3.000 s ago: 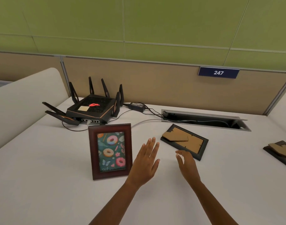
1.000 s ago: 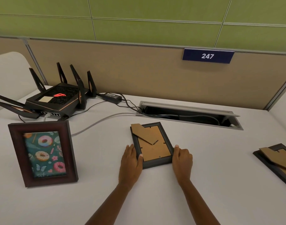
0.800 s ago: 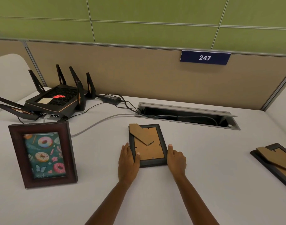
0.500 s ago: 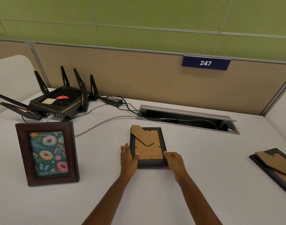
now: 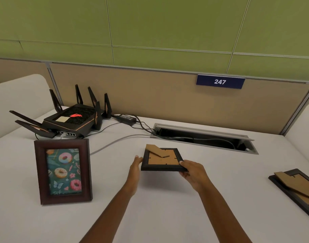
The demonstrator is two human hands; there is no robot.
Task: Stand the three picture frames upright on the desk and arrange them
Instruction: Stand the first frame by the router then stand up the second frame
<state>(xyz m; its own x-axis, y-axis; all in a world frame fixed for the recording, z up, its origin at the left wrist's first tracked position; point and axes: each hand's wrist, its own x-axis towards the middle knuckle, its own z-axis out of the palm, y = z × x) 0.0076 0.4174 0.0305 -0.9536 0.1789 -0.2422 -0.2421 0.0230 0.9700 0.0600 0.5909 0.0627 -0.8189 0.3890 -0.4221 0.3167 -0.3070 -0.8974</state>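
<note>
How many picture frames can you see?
3: the donut frame upright at left; a black frame tilted at centre in the right hand; a third frame back-up at right.

Black frame (image 5: pixel 163 159), backing up, is gripped at its near-right corner by right hand (image 5: pixel 194 172); its left edge is touched by straight fingers of left hand (image 5: pixel 135 168). Donut frame (image 5: pixel 63 171) is stood upright at left; third frame (image 5: pixel 297 188) is laid face-down far right.

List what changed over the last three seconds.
Both hands reached the face-down black frame and turned it square. Now the right hand grips its near right corner, the left hand presses its left edge, and its near edge is lifted. The donut frame stays upright, the right-side frame flat.
</note>
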